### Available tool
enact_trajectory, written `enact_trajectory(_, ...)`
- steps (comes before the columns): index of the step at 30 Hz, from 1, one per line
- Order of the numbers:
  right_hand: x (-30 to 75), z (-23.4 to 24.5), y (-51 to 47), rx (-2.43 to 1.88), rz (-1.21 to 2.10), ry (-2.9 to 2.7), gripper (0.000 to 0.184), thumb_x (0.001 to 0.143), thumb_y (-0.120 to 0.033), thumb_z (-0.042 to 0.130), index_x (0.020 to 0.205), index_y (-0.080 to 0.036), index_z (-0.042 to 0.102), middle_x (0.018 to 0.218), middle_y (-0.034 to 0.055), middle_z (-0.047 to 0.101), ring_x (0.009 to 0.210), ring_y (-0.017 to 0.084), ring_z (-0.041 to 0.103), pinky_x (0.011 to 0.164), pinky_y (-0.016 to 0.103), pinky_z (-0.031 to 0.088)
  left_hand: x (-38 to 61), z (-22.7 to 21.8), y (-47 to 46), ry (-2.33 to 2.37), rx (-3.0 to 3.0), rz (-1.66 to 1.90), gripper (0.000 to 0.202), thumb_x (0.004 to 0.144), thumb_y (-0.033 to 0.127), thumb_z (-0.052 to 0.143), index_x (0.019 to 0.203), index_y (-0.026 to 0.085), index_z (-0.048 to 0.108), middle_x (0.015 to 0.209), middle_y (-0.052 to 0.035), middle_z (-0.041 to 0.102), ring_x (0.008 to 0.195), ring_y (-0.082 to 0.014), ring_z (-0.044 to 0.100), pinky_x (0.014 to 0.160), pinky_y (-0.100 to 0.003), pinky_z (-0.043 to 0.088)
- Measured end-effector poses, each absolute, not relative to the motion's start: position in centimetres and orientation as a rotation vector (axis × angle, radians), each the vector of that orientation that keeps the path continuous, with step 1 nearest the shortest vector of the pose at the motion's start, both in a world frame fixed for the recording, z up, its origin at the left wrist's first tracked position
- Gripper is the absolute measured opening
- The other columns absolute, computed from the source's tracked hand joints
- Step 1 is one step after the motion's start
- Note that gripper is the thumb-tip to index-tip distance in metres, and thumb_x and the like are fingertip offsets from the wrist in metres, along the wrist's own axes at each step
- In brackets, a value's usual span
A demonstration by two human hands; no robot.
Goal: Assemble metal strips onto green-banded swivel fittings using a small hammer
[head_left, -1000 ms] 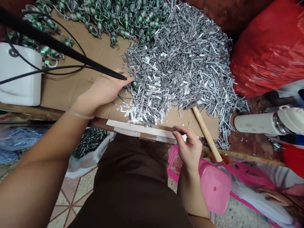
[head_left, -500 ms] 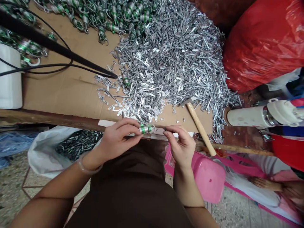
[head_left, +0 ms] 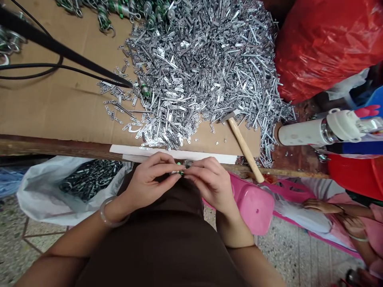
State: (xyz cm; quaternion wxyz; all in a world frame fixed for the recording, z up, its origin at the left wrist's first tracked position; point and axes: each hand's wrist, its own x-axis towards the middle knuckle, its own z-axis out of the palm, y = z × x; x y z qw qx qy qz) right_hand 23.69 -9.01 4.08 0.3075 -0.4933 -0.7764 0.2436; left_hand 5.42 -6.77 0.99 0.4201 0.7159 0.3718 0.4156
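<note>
In front of my waist, at the table edge, my left hand [head_left: 149,179] pinches a small green-and-silver metal fitting [head_left: 179,172], mostly hidden by fingers. My right hand [head_left: 211,181] closes on its right end with thumb and fingertips; anything else in that pinch is hidden. Just beyond the hands, a white strip [head_left: 143,151] runs along the table edge. A heap of small silver metal links and pins [head_left: 197,71] covers the cardboard [head_left: 60,107]. Another green-and-silver fitting [head_left: 144,87] lies at the heap's left side.
A wooden-handled hammer [head_left: 245,149] overhangs the edge at right. Beyond it lie a white bottle [head_left: 305,131] and a red bag [head_left: 329,48]. Black cables [head_left: 74,56] cross the upper left. Below are a white sack [head_left: 38,191] of dark parts and a pink stool [head_left: 257,211]. Another person's hands [head_left: 320,205] rest at right.
My right hand has moved left, from apart to meeting my left hand at the fitting. The fitting now shows less between the fingers. The camera view has shifted slightly.
</note>
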Motion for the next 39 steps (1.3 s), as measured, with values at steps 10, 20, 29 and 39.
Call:
enact_trajectory(10,23.9,2.3,-9.8,-1.484,0.749,-1.694,0.004,0.079,-0.024,0.063,0.083,-0.024,0.064,0.083,0.0013,0.062,0.082,0.016,0.058,0.074,0.03,0.048,6.1,0.5,-7.0,1.059,1.183,0.909,0.008,0.071,0.022,0.066,0.078,0.019,0.07,0.082,-0.0018,0.056,0.07,-0.0089,0.059,0.054,-0.014,0.051)
enact_trajectory(20,22.3,1.2,-9.9,-1.375,0.293,-1.954,0.007,0.087,-0.016,0.051,0.091,-0.021,0.054,0.079,0.0023,0.063,0.075,0.015,0.056,0.069,0.029,0.044,6.4,0.1,-7.4,1.188,1.187,0.885,0.008,0.07,0.023,0.066,0.076,0.019,0.07,0.078,-0.0017,0.056,0.074,-0.0101,0.057,0.058,-0.014,0.051)
enact_trajectory(29,22.3,1.6,-10.2,-1.455,0.332,-2.0,0.006,0.089,-0.02,0.049,0.088,-0.02,0.054,0.077,0.0025,0.061,0.073,0.015,0.052,0.068,0.029,0.041,6.1,0.3,-7.6,1.131,1.345,0.854,0.008,0.074,0.023,0.062,0.077,0.02,0.069,0.078,-0.0012,0.055,0.07,-0.0098,0.056,0.05,-0.014,0.046)
enact_trajectory(39,21.9,0.4,-10.9,-1.684,0.801,-1.821,0.014,0.089,-0.021,0.046,0.078,-0.02,0.054,0.077,0.0009,0.062,0.076,0.015,0.053,0.071,0.029,0.037,4.9,-2.5,-8.4,1.074,2.309,1.073,0.018,0.08,0.015,0.06,0.094,0.024,0.064,0.089,-0.0017,0.066,0.088,-0.0143,0.061,0.086,-0.032,0.05)
